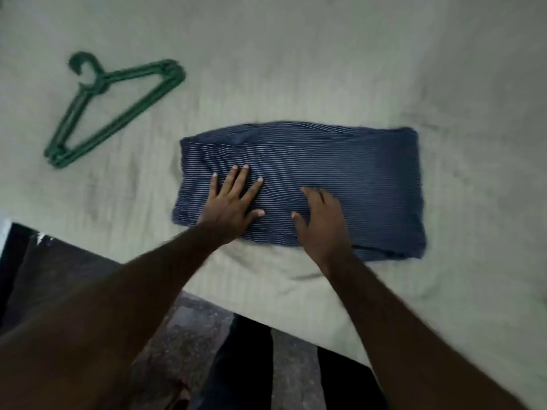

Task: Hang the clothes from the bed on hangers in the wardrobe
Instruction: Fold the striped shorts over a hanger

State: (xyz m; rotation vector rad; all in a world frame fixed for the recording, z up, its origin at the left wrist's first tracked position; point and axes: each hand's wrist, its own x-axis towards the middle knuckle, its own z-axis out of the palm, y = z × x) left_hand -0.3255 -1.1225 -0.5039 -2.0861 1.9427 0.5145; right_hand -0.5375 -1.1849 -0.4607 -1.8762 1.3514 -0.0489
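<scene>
A folded dark blue garment with thin white stripes [340, 167] lies flat on the bed [325, 54], near its front edge. My left hand [233, 202] presses on the garment's left part with straight, spread fingers. My right hand [322, 223] rests on its lower middle, fingers lying flat on the cloth. A stack of green plastic hangers [112, 110] lies on the sheet to the upper left, well apart from the garment and both hands.
The pale sheet covers the bed all round the garment. The bed's front edge runs diagonally from middle left to lower right. Below it are a dark speckled floor [183, 335] and my dark trouser legs [242, 365].
</scene>
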